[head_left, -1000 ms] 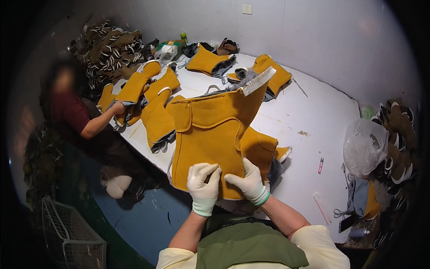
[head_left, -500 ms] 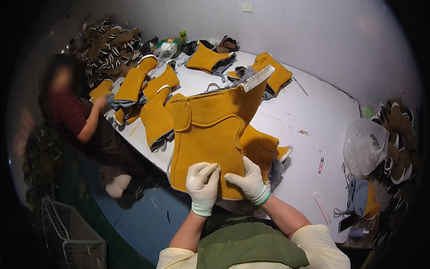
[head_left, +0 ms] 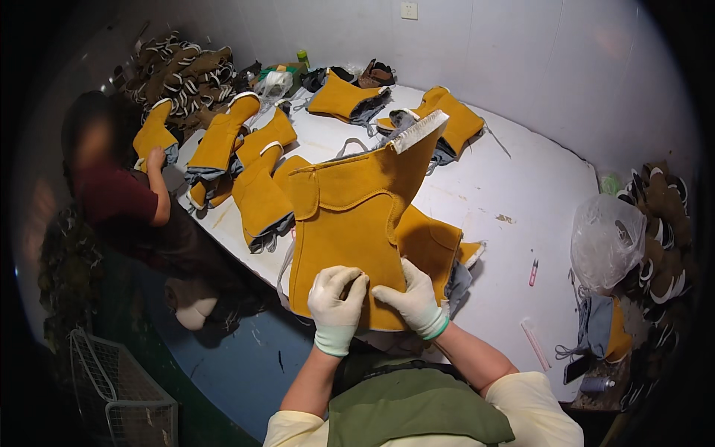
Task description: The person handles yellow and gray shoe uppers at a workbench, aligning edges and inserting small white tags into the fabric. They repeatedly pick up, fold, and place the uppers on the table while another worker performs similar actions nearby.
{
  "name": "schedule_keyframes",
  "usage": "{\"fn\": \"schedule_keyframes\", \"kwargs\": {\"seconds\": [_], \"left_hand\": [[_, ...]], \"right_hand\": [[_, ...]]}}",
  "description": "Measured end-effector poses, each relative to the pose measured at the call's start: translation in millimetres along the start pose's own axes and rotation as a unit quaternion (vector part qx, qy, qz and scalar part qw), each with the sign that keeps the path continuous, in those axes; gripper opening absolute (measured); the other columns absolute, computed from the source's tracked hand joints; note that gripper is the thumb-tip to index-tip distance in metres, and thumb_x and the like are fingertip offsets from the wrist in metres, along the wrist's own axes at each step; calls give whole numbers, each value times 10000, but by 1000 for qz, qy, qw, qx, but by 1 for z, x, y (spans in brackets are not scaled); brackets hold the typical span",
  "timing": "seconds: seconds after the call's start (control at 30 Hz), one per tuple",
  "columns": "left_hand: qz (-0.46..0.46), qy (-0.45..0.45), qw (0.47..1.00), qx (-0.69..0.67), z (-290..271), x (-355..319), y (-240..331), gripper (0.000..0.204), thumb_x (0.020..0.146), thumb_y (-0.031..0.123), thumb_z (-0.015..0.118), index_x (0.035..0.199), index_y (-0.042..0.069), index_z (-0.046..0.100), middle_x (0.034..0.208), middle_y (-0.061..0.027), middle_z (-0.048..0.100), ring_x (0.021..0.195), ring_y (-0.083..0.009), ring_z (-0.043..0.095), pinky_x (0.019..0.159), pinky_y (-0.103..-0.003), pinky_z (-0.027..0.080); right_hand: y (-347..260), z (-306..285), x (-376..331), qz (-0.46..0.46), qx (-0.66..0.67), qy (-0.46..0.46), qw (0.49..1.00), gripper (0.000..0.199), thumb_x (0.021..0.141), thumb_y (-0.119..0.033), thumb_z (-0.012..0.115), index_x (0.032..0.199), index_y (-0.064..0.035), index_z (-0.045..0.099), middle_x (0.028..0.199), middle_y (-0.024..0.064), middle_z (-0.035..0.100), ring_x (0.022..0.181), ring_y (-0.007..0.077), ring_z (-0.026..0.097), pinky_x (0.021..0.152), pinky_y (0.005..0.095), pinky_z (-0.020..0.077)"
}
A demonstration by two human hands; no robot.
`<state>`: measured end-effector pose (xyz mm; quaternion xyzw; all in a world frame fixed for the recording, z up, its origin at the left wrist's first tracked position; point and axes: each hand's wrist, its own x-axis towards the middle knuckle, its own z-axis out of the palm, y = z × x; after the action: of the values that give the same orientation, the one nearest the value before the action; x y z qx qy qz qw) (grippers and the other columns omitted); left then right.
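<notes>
A clear plastic bag [head_left: 607,242] sits crumpled at the right edge of the white bench [head_left: 521,194], and a small white square plate [head_left: 407,10] is fixed on the far wall. Both forearms enter from the near edge and angle inward, bare below pale sleeves. The left hand [head_left: 337,305] and right hand [head_left: 413,298], each in a white glove, meet at the lower edge of a large yellow leather boot piece [head_left: 350,223]. The left hand is curled closed over that edge with fingers folded down; the right hand lies flatter, fingers spread on the leather and thumb tucked toward the left hand. The piece stands upright at the near edge of the bench, its top corner tilted to the far right. More yellow boot pieces [head_left: 253,186] lie across the far left of the bench, where another person's hand [head_left: 155,158] rests on one.
</notes>
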<state>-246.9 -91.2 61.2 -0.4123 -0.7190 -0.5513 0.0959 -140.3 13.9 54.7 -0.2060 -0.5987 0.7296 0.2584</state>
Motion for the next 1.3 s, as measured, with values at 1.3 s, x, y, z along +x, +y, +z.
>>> {"fn": "schedule_keyframes", "kwargs": {"seconds": [1.3], "left_hand": [[215, -143, 966, 30, -25, 19, -23, 330, 751, 25, 747, 1065, 82, 665, 950, -98, 615, 791, -294, 585, 682, -375, 486]], "right_hand": [[-22, -15, 8, 62, 52, -81, 993, 425, 814, -43, 710, 1205, 37, 564, 1034, 38, 639, 866, 84, 576, 773, 242, 500]]}}
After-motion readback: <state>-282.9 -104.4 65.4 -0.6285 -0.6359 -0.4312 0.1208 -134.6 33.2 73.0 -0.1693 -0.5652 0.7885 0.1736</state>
